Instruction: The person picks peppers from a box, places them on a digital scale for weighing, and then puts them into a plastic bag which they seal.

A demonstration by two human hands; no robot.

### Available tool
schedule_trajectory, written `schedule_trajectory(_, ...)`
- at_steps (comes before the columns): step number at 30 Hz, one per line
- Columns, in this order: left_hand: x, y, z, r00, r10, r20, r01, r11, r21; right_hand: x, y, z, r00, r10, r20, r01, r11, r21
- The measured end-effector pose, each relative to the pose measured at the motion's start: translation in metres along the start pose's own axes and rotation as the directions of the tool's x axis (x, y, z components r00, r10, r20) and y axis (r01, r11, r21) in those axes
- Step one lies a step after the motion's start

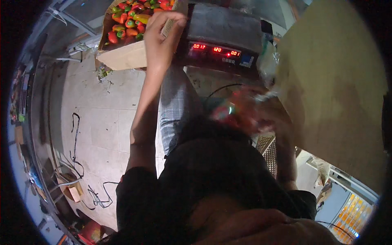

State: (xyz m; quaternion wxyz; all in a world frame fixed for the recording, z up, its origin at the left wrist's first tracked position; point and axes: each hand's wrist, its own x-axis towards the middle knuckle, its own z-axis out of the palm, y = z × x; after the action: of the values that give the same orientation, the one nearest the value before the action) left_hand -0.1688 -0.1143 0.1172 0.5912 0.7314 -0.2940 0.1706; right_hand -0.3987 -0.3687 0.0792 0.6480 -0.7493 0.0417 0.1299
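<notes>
At the top of the view, my left hand (162, 39) is at the side rim of a cardboard box (124, 58), its thumb and fingers curled about the edge. Inside the box lie many small peppers (130, 23), mostly red, with some green, orange and yellow. My right hand (268, 114), blurred and in shadow, holds a shiny clear plastic bag (231, 108) with red contents, apparently peppers, close to my body. Right of the box is a digital weighing scale (225, 29) with lit red digits; nothing is visible on its flat plate.
A large cardboard sheet or panel (333, 92) rises close on the right. Below my right arm is a perforated crate (266, 150). Black cable (75, 147) lies on the tiled floor (105, 128) at left. Pepper scraps (104, 73) lie near the box.
</notes>
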Motion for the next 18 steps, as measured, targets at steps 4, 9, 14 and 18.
schedule_trajectory(4,-0.015,-0.032,0.094,0.936,0.276,0.217,-0.251,0.958,-0.137,-0.081,0.085,-0.044,0.916,0.348,-0.201,-0.388,0.897,-0.213)
schedule_trajectory(9,-0.050,-0.075,0.261,0.649,0.671,0.358,-0.531,0.737,-0.419,-0.181,0.200,-0.045,0.673,0.543,-0.502,-0.735,0.564,-0.376)
schedule_trajectory(14,-0.090,-0.098,0.368,0.388,0.576,0.720,-0.867,0.492,0.074,-0.218,0.282,-0.034,0.573,0.544,-0.613,-0.819,0.345,-0.459)
schedule_trajectory(18,-0.100,-0.104,0.381,0.449,0.387,0.805,-0.794,0.586,0.161,-0.234,0.310,-0.013,0.507,0.544,-0.668,-0.860,0.272,-0.431)
